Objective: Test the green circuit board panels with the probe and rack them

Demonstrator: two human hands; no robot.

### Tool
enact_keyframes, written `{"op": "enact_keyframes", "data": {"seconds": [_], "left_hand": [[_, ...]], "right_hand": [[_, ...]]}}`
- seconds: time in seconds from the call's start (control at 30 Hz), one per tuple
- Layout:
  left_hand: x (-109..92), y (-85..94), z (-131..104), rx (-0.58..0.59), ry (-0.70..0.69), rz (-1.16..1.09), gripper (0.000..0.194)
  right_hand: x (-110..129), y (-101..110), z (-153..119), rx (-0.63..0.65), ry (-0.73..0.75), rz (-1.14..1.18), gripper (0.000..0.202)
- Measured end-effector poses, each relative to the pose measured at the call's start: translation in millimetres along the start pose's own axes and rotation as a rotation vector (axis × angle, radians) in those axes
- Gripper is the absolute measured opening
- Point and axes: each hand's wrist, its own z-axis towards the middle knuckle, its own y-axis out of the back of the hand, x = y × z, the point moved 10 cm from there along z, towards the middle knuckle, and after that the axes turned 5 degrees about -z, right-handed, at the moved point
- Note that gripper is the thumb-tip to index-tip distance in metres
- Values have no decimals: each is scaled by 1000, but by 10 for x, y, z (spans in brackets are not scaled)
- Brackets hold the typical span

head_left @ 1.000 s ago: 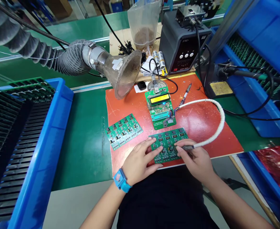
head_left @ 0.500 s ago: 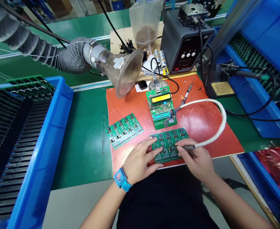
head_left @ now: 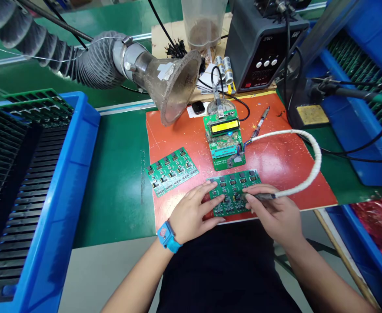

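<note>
A green circuit board [head_left: 231, 208] with several small digit displays lies at the front of the orange mat. My left hand [head_left: 195, 211], with a blue wrist strap, rests on its left side with the fingers spread. My right hand [head_left: 275, 215] pinches a dark-ended probe [head_left: 262, 196] on a white-sleeved cable, its tip over the board's middle; whether it touches is hidden by my fingers. The cable runs to a programmer board [head_left: 225, 141] with a lit yellow screen, just behind. A second circuit board [head_left: 172, 171] lies to the left.
A funnel-shaped fume hose [head_left: 177, 89] hangs above the mat's back left. A soldering station [head_left: 264, 52] and a pen [head_left: 260, 121] are behind on the right. Blue bins [head_left: 80, 143] hold boards on the left; another bin [head_left: 350, 234] with red bags stands at the right.
The camera view has shifted slightly, so the bench things appear a little higher and further right. Both hands keep their places at the board, the probe still in my right hand.
</note>
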Motion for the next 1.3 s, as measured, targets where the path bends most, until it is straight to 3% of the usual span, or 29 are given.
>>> {"op": "enact_keyframes", "data": {"seconds": [0.3,1.3], "left_hand": [[16,-23,-16,4,16,2,51],[10,-17,-15,5,14,-3,51]], "right_hand": [[45,-211,-35,48,57,-26,5],[204,-254,58,47,123,-144,3]]}}
